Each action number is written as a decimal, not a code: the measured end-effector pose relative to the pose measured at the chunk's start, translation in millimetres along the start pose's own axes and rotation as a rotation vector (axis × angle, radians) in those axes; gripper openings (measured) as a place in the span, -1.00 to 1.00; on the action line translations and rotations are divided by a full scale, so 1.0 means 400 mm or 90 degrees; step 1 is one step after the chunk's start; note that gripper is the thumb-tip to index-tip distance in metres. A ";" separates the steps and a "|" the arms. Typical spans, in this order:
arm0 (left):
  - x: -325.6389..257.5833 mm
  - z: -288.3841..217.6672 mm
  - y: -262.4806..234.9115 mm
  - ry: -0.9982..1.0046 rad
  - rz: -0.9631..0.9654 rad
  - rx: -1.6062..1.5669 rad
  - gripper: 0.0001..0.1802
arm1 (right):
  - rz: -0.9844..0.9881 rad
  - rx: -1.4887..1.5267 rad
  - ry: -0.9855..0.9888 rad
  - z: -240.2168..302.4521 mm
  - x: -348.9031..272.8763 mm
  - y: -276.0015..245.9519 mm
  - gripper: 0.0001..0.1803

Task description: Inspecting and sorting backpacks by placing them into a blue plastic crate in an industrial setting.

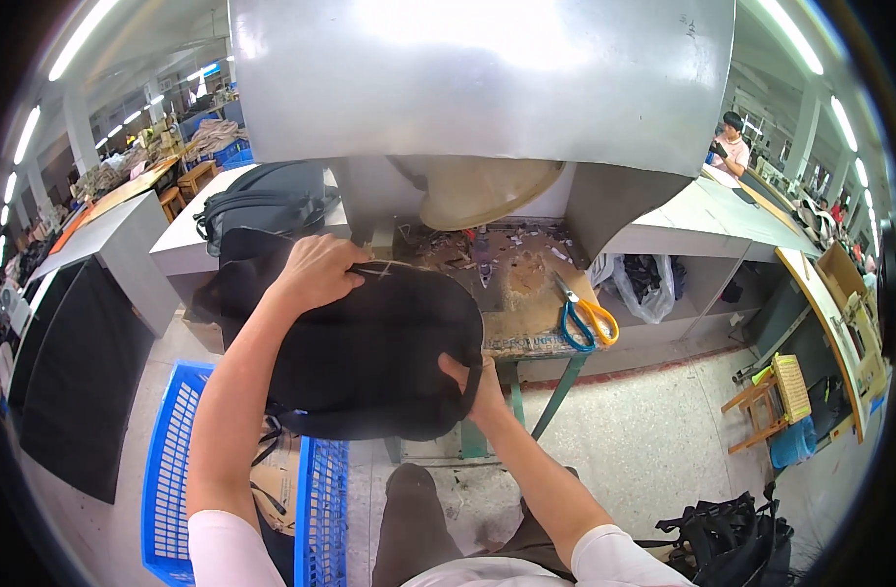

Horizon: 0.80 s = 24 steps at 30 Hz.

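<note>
A large black fabric bag [379, 342] with rounded corners hangs tilted in front of me, over the near left of the worktable. My left hand [318, 274] is closed on its upper edge. A small pale mark or thin item shows beside those fingers, too small to make out. Lower down at the right side, my right hand [479, 389] grips the bag's edge, thumb on the near face and the other fingers mostly hidden behind. Scissors [587, 320] with one blue and one orange handle lie on the worktable [531, 338], right of the bag.
Overhead and ahead hangs a metal hood [477, 88]. A black backpack [267, 201] rests on the white table at left. Beneath my left arm stands a blue crate [174, 470]. Black straps [732, 538] are heaped at lower right, near a wooden stool [776, 396]. A person [732, 147] sits far right.
</note>
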State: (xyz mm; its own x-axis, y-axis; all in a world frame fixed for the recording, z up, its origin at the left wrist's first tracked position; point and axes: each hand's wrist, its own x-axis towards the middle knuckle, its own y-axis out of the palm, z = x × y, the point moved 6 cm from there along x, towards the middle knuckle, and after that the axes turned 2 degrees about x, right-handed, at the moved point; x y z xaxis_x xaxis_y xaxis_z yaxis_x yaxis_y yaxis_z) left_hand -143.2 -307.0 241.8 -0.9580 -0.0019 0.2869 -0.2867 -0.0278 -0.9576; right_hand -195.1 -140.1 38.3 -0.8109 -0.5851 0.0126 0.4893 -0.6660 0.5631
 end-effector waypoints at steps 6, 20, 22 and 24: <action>0.061 -0.038 0.002 0.026 -0.044 0.116 -0.72 | -0.020 0.141 0.003 0.003 0.042 -0.005 -0.57; 0.081 -0.087 0.010 0.081 -0.042 0.228 -0.83 | -0.035 0.191 -0.024 -0.009 0.044 -0.008 -0.60; 0.077 -0.093 0.015 0.090 -0.059 0.225 -0.83 | -0.034 0.205 -0.026 -0.007 0.034 -0.007 -0.60; 0.072 -0.093 0.021 0.093 -0.073 0.223 -0.83 | -0.030 0.219 -0.024 -0.009 0.020 -0.002 -0.61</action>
State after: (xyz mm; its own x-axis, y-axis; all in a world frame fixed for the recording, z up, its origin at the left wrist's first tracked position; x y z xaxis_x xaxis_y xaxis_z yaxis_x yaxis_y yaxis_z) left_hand -173.5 -270.1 240.9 -0.9184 0.1631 0.3605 -0.3955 -0.3593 -0.8453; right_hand -200.6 -146.0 35.0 -0.8447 -0.5352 0.0066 0.3191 -0.4936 0.8090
